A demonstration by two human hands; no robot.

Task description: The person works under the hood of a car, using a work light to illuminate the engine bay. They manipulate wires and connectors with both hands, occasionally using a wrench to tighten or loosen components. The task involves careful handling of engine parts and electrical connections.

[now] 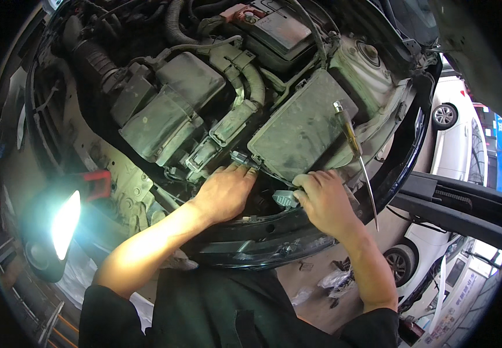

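Observation:
Both of my hands are down at the front of a car's open engine bay. My left hand (226, 192) is closed, its fingers bent together beside a small dark wiring plug (240, 157); the fingertips and anything in them are hidden. A grey wiring connector (285, 199) with many small openings hangs behind the front edge. Closed at its right side is my right hand (327, 203), the thumb and fingers pinching it. Just beyond both hands lies a dusty black box cover (303, 130). A screwdriver (353, 145) with an amber handle rests across its right side, untouched.
A bright work lamp (67, 226) glows at the left. The battery (274, 29) and ribbed hoses (254, 84) sit farther back. The bumper edge (256, 255) curves before me. Black lift arms (454, 197) and white cars (457, 133) stand at the right.

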